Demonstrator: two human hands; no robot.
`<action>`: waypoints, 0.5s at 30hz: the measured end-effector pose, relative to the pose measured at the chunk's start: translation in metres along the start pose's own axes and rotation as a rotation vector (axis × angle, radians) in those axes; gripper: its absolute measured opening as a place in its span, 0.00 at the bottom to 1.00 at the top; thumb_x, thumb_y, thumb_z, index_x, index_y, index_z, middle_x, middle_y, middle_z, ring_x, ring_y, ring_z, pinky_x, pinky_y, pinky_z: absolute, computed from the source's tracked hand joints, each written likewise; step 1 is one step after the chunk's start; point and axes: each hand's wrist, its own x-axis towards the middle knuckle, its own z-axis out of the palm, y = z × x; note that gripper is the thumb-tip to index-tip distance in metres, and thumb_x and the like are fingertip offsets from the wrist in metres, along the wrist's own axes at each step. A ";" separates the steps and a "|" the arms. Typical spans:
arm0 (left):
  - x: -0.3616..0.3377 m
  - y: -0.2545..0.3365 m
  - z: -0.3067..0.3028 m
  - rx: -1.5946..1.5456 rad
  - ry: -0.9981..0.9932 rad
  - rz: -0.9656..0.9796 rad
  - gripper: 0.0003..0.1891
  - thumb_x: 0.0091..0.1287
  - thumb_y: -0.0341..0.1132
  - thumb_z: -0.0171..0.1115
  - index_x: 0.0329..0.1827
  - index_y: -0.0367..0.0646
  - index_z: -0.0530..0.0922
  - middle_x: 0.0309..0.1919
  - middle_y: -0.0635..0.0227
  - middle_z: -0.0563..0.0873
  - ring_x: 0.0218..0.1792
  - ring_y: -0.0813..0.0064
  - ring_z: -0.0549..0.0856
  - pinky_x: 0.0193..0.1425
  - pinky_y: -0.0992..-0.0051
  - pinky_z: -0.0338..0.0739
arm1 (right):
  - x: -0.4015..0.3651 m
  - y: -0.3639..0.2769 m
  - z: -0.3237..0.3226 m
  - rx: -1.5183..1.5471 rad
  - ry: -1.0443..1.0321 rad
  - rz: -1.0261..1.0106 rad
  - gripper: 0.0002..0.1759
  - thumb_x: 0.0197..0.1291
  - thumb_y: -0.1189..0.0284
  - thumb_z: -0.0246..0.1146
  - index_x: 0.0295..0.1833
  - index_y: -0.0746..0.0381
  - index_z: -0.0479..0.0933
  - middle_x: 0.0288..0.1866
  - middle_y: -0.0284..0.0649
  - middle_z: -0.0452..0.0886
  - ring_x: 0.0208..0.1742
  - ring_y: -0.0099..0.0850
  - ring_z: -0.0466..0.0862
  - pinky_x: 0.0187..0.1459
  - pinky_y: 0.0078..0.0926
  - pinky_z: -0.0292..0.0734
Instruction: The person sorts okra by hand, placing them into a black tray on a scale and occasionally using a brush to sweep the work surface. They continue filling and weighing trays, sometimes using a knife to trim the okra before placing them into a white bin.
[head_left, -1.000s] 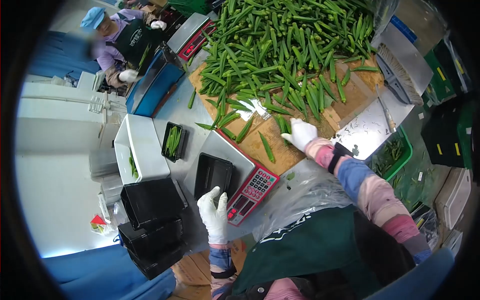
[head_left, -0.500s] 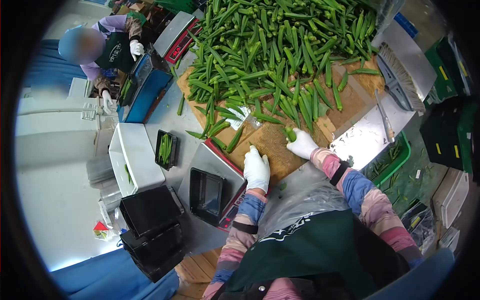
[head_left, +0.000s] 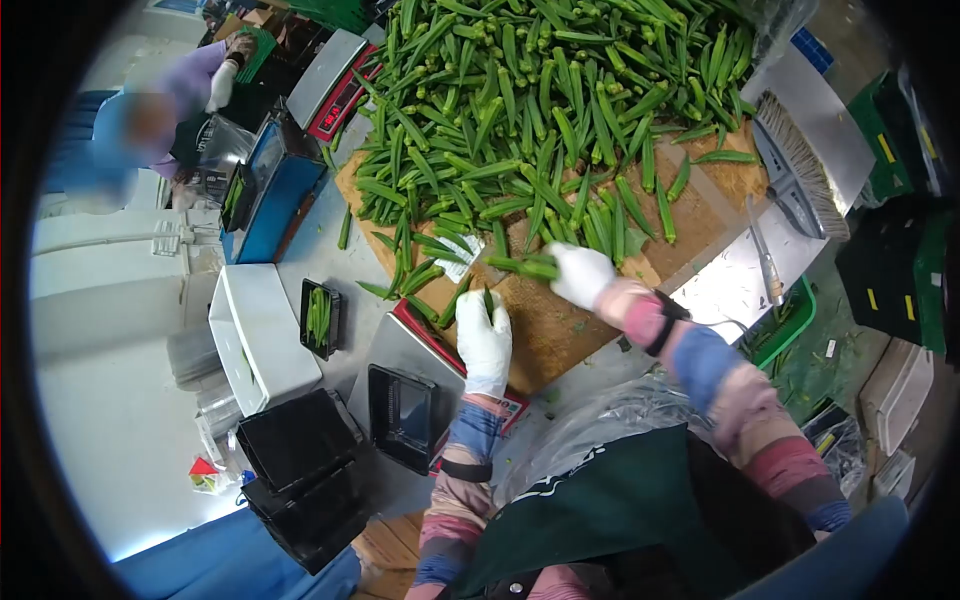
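Note:
A large heap of green okra (head_left: 530, 110) lies on brown cardboard (head_left: 550, 330). My left hand (head_left: 484, 345), in a white glove, is closed around an okra pod whose tip shows between thumb and fingers. To its right my right hand (head_left: 582, 275), also gloved and slightly blurred, grips okra pods (head_left: 525, 266) that point left over the cardboard. Beside my left wrist a red-edged scale (head_left: 450, 345) carries an empty black tray (head_left: 402, 415). A second black tray (head_left: 320, 318) holds several pods.
Stacked black trays (head_left: 300, 440) and a white bin (head_left: 262, 335) stand left. A brush (head_left: 800, 170) and a knife (head_left: 768, 260) lie right, above a green basket (head_left: 795, 325). A co-worker (head_left: 190, 100) is at the upper left, near another scale (head_left: 335, 85).
My right hand has moved left and up, with pods now showing in its grip. My left hand has shifted left, a pod tip now visible in it. The co-worker has raised one arm.

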 end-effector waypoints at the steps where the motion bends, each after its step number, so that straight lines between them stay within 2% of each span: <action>1: 0.010 0.002 0.003 0.020 0.011 0.092 0.11 0.64 0.24 0.64 0.49 0.41 0.80 0.46 0.55 0.82 0.50 0.52 0.82 0.56 0.60 0.77 | -0.023 0.015 -0.022 0.109 -0.117 -0.013 0.15 0.54 0.71 0.66 0.48 0.61 0.79 0.41 0.49 0.86 0.41 0.49 0.89 0.43 0.46 0.82; 2: 0.020 0.005 0.006 0.039 0.023 0.187 0.14 0.62 0.23 0.65 0.51 0.42 0.80 0.48 0.56 0.84 0.52 0.53 0.82 0.57 0.60 0.78 | -0.048 0.037 -0.046 0.219 -0.231 -0.025 0.19 0.52 0.70 0.68 0.51 0.62 0.79 0.43 0.51 0.87 0.43 0.51 0.88 0.44 0.47 0.82; 3: 0.030 0.008 0.008 0.074 0.001 0.259 0.15 0.62 0.23 0.64 0.53 0.42 0.80 0.49 0.57 0.84 0.53 0.54 0.82 0.58 0.60 0.78 | -0.074 0.063 -0.070 0.243 -0.329 -0.070 0.24 0.50 0.71 0.69 0.56 0.64 0.78 0.42 0.51 0.87 0.42 0.50 0.88 0.46 0.44 0.82; 4: 0.039 0.011 0.011 0.109 -0.022 0.332 0.16 0.62 0.23 0.63 0.54 0.43 0.81 0.51 0.58 0.84 0.55 0.55 0.82 0.58 0.60 0.78 | -0.092 0.051 -0.127 0.429 -0.731 0.429 0.27 0.48 0.71 0.70 0.57 0.65 0.79 0.42 0.51 0.87 0.43 0.47 0.88 0.49 0.40 0.81; 5: 0.045 0.014 0.015 0.143 -0.047 0.405 0.17 0.62 0.23 0.62 0.55 0.43 0.81 0.53 0.58 0.85 0.57 0.56 0.82 0.59 0.60 0.78 | -0.121 0.086 -0.139 0.324 -0.697 0.314 0.26 0.47 0.71 0.71 0.55 0.65 0.80 0.41 0.50 0.87 0.43 0.45 0.88 0.49 0.38 0.81; 6: 0.048 0.014 0.021 0.222 -0.113 0.394 0.17 0.63 0.24 0.61 0.55 0.43 0.81 0.54 0.59 0.85 0.58 0.55 0.81 0.59 0.60 0.79 | -0.150 0.121 -0.150 0.213 -0.653 0.206 0.25 0.46 0.71 0.71 0.54 0.65 0.81 0.41 0.49 0.87 0.43 0.43 0.88 0.49 0.35 0.81; 7: 0.050 0.012 0.030 0.301 -0.178 0.384 0.17 0.63 0.25 0.60 0.56 0.44 0.81 0.55 0.60 0.85 0.59 0.55 0.81 0.59 0.61 0.79 | -0.172 0.139 -0.163 0.039 -0.622 0.274 0.23 0.47 0.70 0.72 0.51 0.65 0.82 0.39 0.49 0.87 0.42 0.43 0.88 0.48 0.35 0.81; 8: 0.052 0.009 0.040 0.380 -0.241 0.374 0.17 0.64 0.26 0.58 0.56 0.44 0.81 0.55 0.60 0.85 0.61 0.55 0.81 0.60 0.61 0.79 | -0.182 0.146 -0.172 0.003 -0.552 0.319 0.23 0.48 0.70 0.72 0.51 0.65 0.82 0.38 0.50 0.87 0.42 0.44 0.88 0.48 0.36 0.81; 9: 0.053 0.003 0.048 0.481 -0.204 0.452 0.16 0.68 0.29 0.55 0.57 0.45 0.81 0.50 0.60 0.86 0.55 0.56 0.82 0.54 0.61 0.80 | -0.190 0.152 -0.179 -0.032 -0.480 0.364 0.22 0.48 0.69 0.72 0.50 0.65 0.82 0.38 0.51 0.87 0.42 0.45 0.88 0.47 0.36 0.81; 10: 0.054 0.001 0.052 0.542 -0.260 0.421 0.16 0.68 0.29 0.55 0.57 0.45 0.81 0.47 0.60 0.85 0.52 0.56 0.83 0.52 0.60 0.80 | -0.195 0.155 -0.183 -0.063 -0.407 0.408 0.21 0.49 0.68 0.71 0.50 0.65 0.82 0.38 0.52 0.87 0.42 0.46 0.88 0.47 0.37 0.81; 12: 0.053 -0.002 0.055 0.669 -0.375 0.360 0.15 0.68 0.29 0.55 0.57 0.45 0.81 0.42 0.61 0.84 0.46 0.57 0.83 0.47 0.59 0.79 | -0.167 0.144 -0.177 0.108 -0.222 0.578 0.18 0.53 0.67 0.70 0.48 0.64 0.82 0.38 0.53 0.87 0.43 0.50 0.88 0.47 0.39 0.81; 13: 0.052 -0.007 0.055 0.706 -0.301 0.440 0.15 0.68 0.31 0.58 0.57 0.44 0.81 0.36 0.61 0.82 0.39 0.59 0.81 0.41 0.58 0.78 | -0.151 0.146 -0.166 0.152 -0.108 0.559 0.18 0.54 0.66 0.69 0.49 0.64 0.82 0.38 0.54 0.86 0.43 0.51 0.87 0.47 0.40 0.81; 15: 0.049 0.003 0.044 0.539 -0.303 0.356 0.14 0.68 0.33 0.62 0.56 0.45 0.80 0.37 0.61 0.82 0.41 0.58 0.82 0.41 0.57 0.78 | -0.111 0.152 -0.132 0.182 0.147 0.446 0.19 0.55 0.65 0.68 0.50 0.64 0.80 0.41 0.56 0.86 0.45 0.52 0.87 0.47 0.42 0.81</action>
